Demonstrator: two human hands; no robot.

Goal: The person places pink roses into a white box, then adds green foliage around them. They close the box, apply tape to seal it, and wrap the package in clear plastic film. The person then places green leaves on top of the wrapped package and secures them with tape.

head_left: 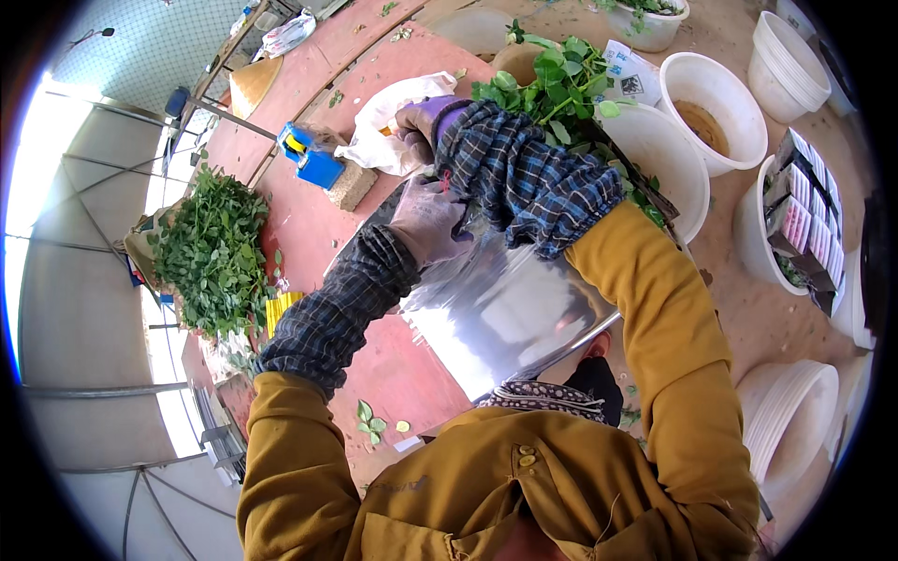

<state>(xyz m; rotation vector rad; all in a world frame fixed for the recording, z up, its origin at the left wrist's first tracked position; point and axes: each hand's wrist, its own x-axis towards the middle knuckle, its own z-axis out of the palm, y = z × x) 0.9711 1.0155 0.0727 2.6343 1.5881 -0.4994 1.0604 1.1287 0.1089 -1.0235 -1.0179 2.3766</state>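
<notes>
Red table (309, 224) carried a heap of cuttings (213, 248) not yet handled; my left hand (426, 220) steadied the metal basin (500, 309), my right hand (421, 122) clamped on leafy stems (552, 84).

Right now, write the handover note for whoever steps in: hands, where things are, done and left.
Left hand: gloved, pressed against the upper edge of the shiny metal sheet, which is tilted over the red table.
Right hand: gloved, up beside the bunch of green leafy cuttings and the white plastic bag; whether it grips anything cannot be seen.
Around: a heap of green sprigs at the table's left, a blue tool on a block, white buckets to the right.
Done: cuttings gathered at the sheet's top.
Left: bunch not yet set down; a few leaves lie loose on the table.
</notes>
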